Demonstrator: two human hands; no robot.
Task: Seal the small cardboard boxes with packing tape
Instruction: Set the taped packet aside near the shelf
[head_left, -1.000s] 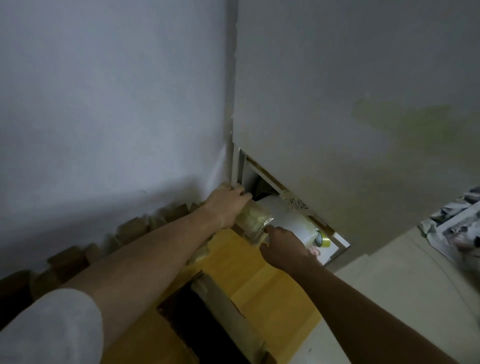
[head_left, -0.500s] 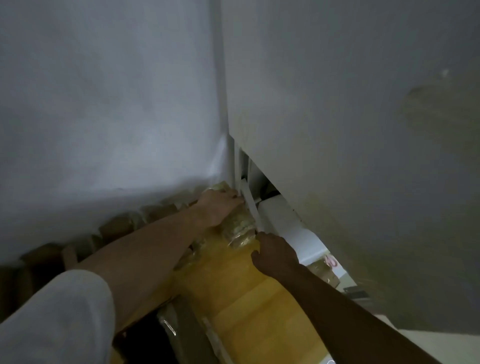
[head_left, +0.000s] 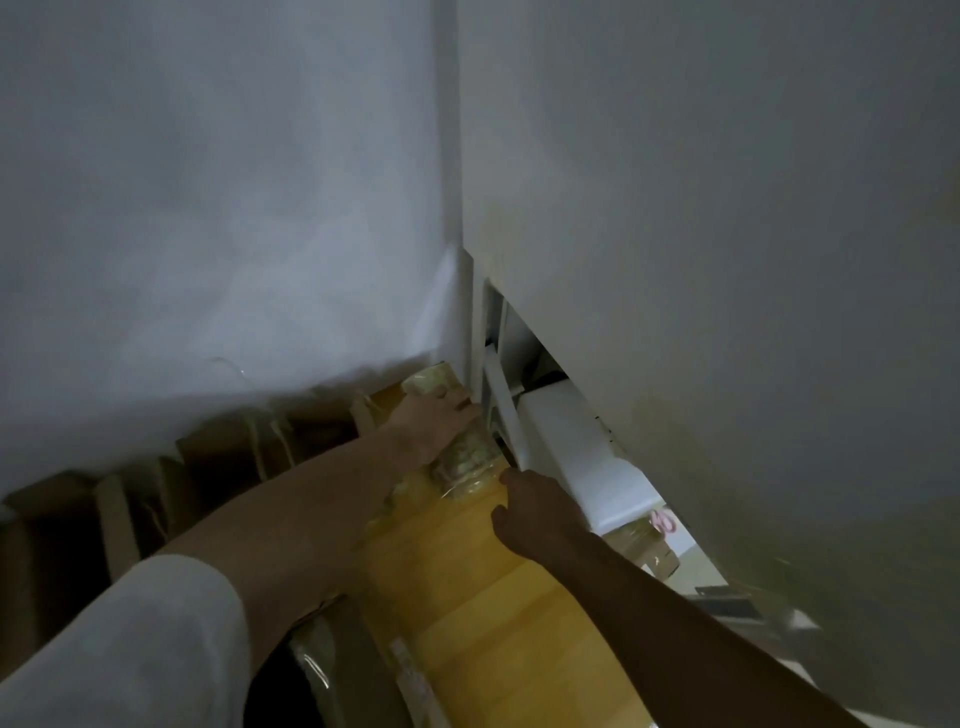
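Observation:
A long yellow cardboard box runs from the bottom centre up toward the wall corner. Its far end is wrapped in crinkled clear packing tape. My left hand lies over that taped far end, fingers curled round the corner of the box. My right hand presses on the box top just below the taped part, with the index finger stretched to the tape edge. No tape roll shows.
A row of brown cardboard boxes leans along the white wall on the left. A white box and a small taped carton lie under a big white panel on the right. A dark open flap sits at bottom centre.
The view has swung left and closer to the corner. My left hand slid further over the taped end of the box, and my right hand moved down onto the box top.

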